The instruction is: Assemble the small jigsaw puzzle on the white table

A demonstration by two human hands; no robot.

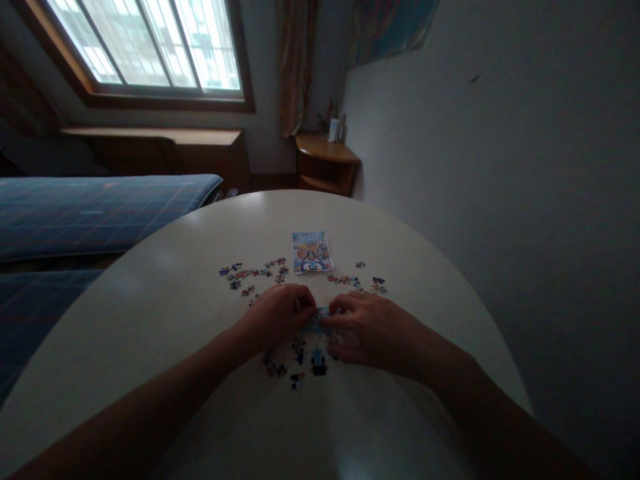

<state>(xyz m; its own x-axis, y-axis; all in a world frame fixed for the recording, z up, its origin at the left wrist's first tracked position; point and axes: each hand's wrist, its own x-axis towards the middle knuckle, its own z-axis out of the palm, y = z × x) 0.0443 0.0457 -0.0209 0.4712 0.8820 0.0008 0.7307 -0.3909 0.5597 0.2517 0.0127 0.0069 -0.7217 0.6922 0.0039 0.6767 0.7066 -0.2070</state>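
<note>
My left hand (279, 313) and my right hand (367, 328) meet over a small joined patch of jigsaw pieces (316, 323) on the round white table (165, 293). Both hands have their fingers curled and pinched on that patch from either side. Loose puzzle pieces (250, 275) lie scattered beyond my left hand, and more loose pieces (357, 281) lie beyond my right hand. Several dark pieces (305, 363) sit just below my hands. A colourful reference picture (312, 252) lies flat further back on the table.
A bed with a blue plaid cover (90, 210) stands left of the table. A wooden corner shelf (326, 160) and a long wooden desk (160, 147) sit under the window (150, 43). A grey wall (500, 167) runs close along the right.
</note>
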